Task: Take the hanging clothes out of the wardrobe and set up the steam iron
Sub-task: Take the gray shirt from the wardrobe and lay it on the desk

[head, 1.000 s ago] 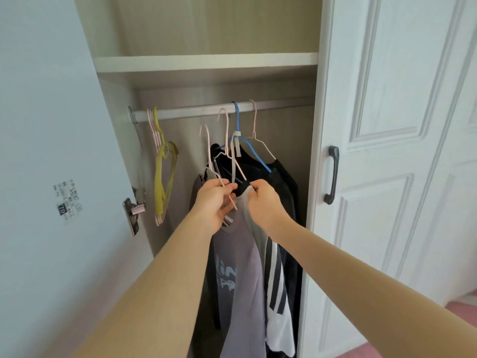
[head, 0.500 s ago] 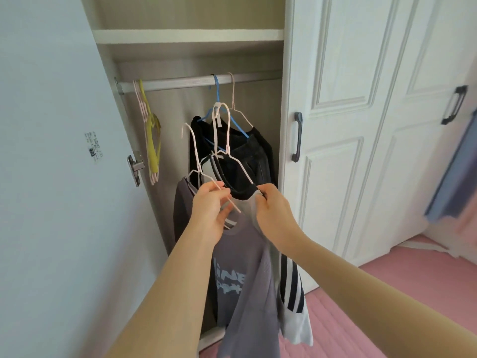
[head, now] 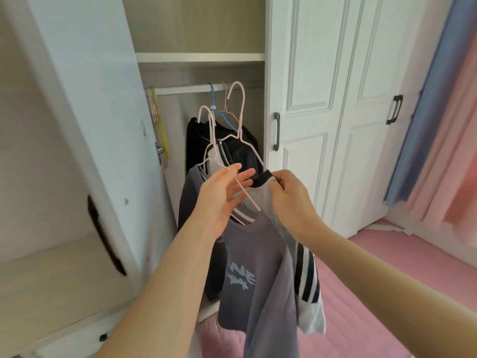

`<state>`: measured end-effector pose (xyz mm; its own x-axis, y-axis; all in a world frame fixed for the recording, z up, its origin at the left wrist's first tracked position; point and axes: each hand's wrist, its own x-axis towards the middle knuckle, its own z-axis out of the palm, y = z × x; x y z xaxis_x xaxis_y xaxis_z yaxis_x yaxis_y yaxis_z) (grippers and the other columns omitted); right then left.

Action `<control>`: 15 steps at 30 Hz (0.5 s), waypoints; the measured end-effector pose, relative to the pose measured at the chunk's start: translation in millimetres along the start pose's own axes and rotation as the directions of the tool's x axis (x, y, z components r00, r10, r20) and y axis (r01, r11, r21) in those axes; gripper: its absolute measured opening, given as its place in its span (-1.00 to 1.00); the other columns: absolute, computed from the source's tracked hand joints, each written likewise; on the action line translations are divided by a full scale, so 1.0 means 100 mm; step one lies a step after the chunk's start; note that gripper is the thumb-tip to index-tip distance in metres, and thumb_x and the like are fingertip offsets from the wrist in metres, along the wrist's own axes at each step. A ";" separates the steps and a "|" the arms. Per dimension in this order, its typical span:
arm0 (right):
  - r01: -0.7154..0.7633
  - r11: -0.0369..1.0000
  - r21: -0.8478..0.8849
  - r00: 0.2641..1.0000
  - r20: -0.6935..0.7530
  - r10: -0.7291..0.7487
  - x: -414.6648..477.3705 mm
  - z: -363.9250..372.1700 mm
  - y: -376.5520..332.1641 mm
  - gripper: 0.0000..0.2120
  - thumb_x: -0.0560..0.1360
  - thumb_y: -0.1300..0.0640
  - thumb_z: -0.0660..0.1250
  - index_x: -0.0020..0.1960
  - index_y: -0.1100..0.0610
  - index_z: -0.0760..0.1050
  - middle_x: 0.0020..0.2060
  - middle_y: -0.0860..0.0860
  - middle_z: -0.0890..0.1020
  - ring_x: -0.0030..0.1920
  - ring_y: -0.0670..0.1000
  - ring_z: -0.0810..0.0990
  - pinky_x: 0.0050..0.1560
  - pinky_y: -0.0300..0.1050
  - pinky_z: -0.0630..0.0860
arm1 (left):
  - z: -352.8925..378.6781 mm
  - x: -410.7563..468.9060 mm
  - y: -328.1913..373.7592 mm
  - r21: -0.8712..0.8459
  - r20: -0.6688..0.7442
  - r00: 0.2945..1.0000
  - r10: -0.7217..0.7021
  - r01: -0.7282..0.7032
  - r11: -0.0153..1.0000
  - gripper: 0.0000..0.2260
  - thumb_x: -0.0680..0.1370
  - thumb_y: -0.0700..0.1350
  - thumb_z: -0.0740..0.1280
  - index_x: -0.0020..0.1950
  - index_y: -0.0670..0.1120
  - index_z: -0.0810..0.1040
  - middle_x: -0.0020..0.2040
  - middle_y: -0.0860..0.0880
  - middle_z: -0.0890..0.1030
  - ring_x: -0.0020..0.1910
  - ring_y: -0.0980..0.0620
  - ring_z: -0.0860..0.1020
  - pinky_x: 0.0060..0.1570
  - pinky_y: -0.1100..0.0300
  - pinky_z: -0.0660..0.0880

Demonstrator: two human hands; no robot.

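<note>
Well, only the head view is to hand, so I go by that. In the middle of the frame the left hand [head: 224,192] lies open, fingers nearly straight, and the wire of the pink hangers [head: 240,131] runs across its palm and fingers. It bears them rather than clasping them. The right hand [head: 286,195], just beside it, pinches the dark collar of the striped shirt [head: 307,285], which hangs down at lower right. A grey T-shirt [head: 253,267] with a pale print hangs below both hands in the lower middle. The hooks of the pink hangers look clear of the rail [head: 185,89], which crosses the upper middle of the open wardrobe [head: 198,57]. On that rail a blue hanger [head: 219,116] carries dark clothes [head: 197,140], and yellow hangers [head: 162,130] sit at its left end. No steam iron shows anywhere.

To my eye the step in hand is bringing this first bundle out. It would go best if the left hand closed round the hanger necks, since loose wire on flat fingers could slide off. The right hand should steady the striped shirt by its collar without tugging it off its hanger. The hooks want lifting well away from the blue hanger, so nothing snags or drags the dark clothes down.
</note>
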<state>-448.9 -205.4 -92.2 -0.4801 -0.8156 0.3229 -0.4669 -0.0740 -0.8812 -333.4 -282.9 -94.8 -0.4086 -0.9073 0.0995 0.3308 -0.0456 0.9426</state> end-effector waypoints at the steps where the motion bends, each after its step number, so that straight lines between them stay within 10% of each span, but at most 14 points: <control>1: -0.002 1.000 -0.007 1.000 -0.012 0.002 -0.12 -0.04 -0.04 -0.77 0.63 0.14 0.08 0.22 0.11 0.42 -0.16 -0.09 0.51 -0.22 -0.18 0.47 -0.38 -0.44 0.36 | 0.01 -0.12 0.04 -0.014 0.016 1.000 -0.012 0.012 1.000 -0.81 0.62 -0.08 0.21 0.19 -0.03 0.52 0.01 -0.02 0.70 0.06 -0.02 0.64 0.08 0.07 0.52; 15: -0.055 0.994 -0.099 0.997 -0.057 0.049 -1.92 -0.74 -0.28 -0.84 0.61 0.16 0.11 0.05 0.04 0.46 -0.15 -0.07 0.56 -0.22 -0.14 0.48 -0.27 -0.29 0.39 | 0.11 -1.73 -0.04 -0.021 0.187 0.966 -0.181 0.188 0.982 -0.81 0.58 -0.16 0.30 0.18 -0.09 0.55 0.06 0.05 0.68 0.04 0.00 0.60 0.00 0.16 0.53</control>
<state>-398.1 -4.1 -104.1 -0.5443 -0.7841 0.2983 -0.5113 0.0281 -0.8589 -273.2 -121.5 -112.6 -0.6135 -0.7896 -0.0147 0.2658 -0.2240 0.9376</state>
